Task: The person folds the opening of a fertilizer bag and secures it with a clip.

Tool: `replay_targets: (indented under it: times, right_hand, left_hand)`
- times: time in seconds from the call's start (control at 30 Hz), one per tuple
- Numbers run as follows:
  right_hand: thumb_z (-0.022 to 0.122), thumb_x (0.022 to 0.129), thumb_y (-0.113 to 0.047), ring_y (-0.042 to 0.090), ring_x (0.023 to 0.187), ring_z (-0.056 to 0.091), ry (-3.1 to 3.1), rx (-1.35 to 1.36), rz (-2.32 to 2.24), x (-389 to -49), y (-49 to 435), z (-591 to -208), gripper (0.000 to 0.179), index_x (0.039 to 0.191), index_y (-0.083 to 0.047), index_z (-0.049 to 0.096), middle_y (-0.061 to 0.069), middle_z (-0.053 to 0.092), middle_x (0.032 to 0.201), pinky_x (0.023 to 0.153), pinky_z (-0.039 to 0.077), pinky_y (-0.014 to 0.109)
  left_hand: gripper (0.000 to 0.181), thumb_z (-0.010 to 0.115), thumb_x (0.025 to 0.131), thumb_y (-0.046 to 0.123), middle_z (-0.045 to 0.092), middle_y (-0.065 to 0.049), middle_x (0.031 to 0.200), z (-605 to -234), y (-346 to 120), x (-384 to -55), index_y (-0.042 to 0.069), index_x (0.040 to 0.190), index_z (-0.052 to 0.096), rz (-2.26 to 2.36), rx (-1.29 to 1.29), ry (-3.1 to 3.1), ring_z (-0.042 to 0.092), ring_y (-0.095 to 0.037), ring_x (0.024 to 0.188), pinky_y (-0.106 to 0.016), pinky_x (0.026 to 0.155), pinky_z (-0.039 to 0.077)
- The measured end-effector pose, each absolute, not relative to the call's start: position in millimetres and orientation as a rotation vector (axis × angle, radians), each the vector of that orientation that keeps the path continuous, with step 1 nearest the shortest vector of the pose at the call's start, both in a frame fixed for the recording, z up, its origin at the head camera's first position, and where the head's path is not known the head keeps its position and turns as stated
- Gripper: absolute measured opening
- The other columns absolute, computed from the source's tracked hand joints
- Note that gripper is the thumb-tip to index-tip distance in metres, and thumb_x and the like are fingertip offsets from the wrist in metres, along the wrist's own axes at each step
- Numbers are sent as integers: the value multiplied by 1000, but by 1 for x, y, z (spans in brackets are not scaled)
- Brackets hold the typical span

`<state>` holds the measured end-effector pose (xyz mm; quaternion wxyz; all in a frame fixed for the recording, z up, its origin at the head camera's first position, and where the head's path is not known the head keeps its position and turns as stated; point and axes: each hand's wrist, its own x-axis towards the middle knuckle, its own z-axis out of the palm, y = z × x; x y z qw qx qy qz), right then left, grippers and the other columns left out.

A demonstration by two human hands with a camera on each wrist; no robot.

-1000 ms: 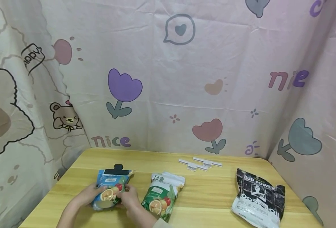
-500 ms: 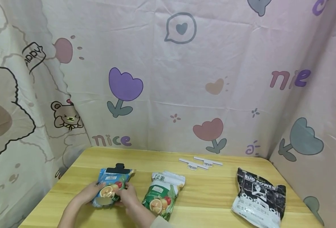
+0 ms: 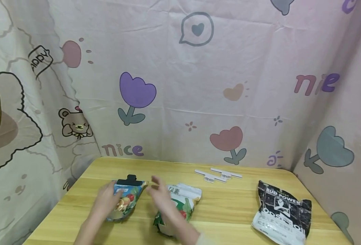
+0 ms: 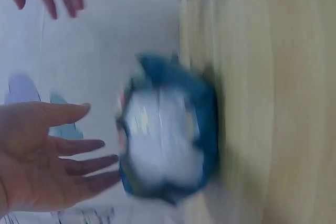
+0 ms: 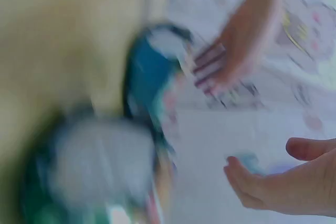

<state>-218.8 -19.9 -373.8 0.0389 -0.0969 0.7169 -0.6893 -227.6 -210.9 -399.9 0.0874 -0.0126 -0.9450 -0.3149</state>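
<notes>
A blue bag (image 3: 126, 204) printed with fruit lies at the left of the table, its top gripped by a black clip (image 3: 129, 181). My left hand (image 3: 107, 199) is over the bag's left side; in the left wrist view its fingers are spread and straight beside the blurred bag (image 4: 163, 140). My right hand (image 3: 162, 195) is raised in front of a green and white bag (image 3: 183, 197), partly covering it. Its fingers hold nothing. The right wrist view shows the right hand (image 5: 286, 184) with extended fingers, above the blurred green bag (image 5: 100, 166).
Two white bar clips, a front one (image 3: 210, 176) and a rear one (image 3: 226, 173), lie near the table's back edge. A black and white bag (image 3: 283, 214) lies at the right of the wooden table (image 3: 226, 211). Printed curtains (image 3: 174, 85) stand behind and at the sides.
Both hands have let go of the blue bag and lifted. The right hand has moved right and up, in front of the green bag. The head view has shifted slightly.
</notes>
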Motion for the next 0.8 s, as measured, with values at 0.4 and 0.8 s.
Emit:
replay_targets:
  times: [0.4, 0.8]
  right_hand:
    - [46, 92, -4, 48, 118, 36, 2244, -105, -2090, -269, 127, -410, 49, 131, 19, 28, 36, 34, 129, 96, 35, 50]
    - [39, 92, 1, 48, 119, 37, 1749, 164, -2186, -287, 153, -449, 44, 126, 25, 23, 42, 34, 126, 97, 35, 46]
  left_hand:
    - [61, 61, 89, 28, 46, -35, 118, -432, -131, -206, -17, 125, 39, -1745, -282, -2779, 50, -46, 102, -46, 73, 51]
    - [65, 59, 90, 24, 48, -34, 111, -445, -120, -223, -26, 121, 32, -2094, -213, -2788, 46, -47, 105, -51, 86, 43]
